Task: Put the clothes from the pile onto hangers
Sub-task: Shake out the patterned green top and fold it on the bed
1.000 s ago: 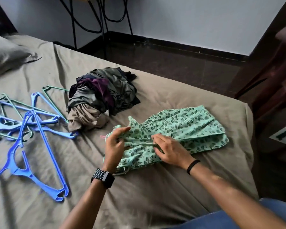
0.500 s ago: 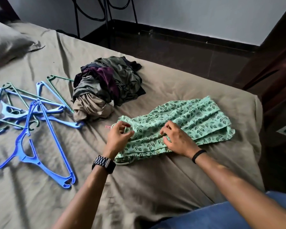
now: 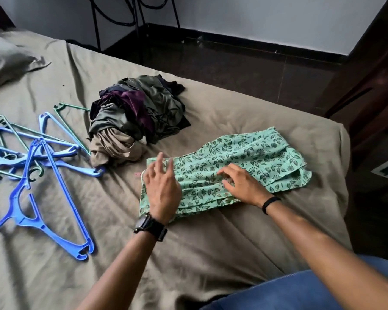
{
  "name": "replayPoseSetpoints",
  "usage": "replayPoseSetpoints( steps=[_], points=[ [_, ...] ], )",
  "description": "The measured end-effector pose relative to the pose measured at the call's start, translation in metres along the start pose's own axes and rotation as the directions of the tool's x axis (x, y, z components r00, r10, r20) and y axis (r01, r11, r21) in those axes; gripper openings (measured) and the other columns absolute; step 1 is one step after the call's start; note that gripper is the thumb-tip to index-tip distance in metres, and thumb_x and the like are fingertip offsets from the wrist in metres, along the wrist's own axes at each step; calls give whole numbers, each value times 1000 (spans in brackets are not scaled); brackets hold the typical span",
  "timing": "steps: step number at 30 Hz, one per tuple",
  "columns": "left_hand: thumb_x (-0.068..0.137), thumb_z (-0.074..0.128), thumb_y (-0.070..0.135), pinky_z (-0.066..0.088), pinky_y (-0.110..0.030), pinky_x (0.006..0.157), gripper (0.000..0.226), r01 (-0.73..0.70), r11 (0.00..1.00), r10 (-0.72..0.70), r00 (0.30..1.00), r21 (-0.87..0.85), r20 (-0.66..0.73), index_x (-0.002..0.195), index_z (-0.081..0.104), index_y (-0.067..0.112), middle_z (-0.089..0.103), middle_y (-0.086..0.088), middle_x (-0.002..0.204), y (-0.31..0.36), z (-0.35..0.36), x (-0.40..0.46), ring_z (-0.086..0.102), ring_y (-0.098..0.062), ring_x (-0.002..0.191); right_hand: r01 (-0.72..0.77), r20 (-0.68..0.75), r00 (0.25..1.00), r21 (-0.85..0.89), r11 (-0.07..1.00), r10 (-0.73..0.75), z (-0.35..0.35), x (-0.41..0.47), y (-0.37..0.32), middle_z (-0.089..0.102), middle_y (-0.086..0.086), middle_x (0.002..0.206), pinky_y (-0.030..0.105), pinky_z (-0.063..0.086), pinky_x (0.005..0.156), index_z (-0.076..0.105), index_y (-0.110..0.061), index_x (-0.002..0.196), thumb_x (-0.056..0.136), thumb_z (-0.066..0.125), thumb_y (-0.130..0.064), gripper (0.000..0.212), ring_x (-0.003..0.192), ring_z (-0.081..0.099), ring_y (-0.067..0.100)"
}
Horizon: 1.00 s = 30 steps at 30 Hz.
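Green leaf-print garment [image 3: 244, 162] lay flat on bed [image 3: 211, 242], long axis left-right under both hands (hangers [image 3: 43, 175] well left, nearer left hand [image 3: 161, 189], fingers spread, holding nothing); right hand [image 3: 242, 184] pinched fabric mid-length.

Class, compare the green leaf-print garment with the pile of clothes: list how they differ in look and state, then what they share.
The green leaf-print garment is spread flat; the pile of clothes is bunched in a heap. The garment is bright and patterned; the pile is dark and plain. Both hands, left and right, are over the garment; nothing touches the pile. Both lie on the bed, off hangers.
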<state>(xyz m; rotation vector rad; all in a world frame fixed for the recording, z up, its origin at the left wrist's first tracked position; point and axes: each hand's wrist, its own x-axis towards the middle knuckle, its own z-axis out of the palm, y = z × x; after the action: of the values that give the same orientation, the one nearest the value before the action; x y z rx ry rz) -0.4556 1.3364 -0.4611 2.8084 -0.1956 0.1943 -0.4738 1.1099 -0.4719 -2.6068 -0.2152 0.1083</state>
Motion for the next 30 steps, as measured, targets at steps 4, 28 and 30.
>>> replayPoseSetpoints(
  steps=[4,28,30],
  points=[
    [91,38,34,19,-51,117,57,-338,936,347,932,-94,108,144,39,11,32,-13,153,36,35,7,26,-33,142,-46,-188,982,-97,994,27,-14,7,19,49,4,125,13,42,72,54,-14,128,94,51,-14,35,100,55,19],
    [101,36,24,50,-38,85,35,-412,841,500,839,-351,213,132,44,9,54,-13,118,225,92,114,52,-20,93,-367,-406,751,400,840,521,-82,-57,148,66,-1,86,13,47,72,68,-11,99,85,62,2,20,75,61,-1],
    [103,35,24,51,-35,77,34,-367,865,460,851,-342,251,130,44,6,56,-14,110,248,102,139,52,-19,84,-360,-367,749,473,804,551,-83,-58,155,64,-5,78,16,43,68,66,-14,100,85,67,-4,19,68,58,-3]
  ],
)
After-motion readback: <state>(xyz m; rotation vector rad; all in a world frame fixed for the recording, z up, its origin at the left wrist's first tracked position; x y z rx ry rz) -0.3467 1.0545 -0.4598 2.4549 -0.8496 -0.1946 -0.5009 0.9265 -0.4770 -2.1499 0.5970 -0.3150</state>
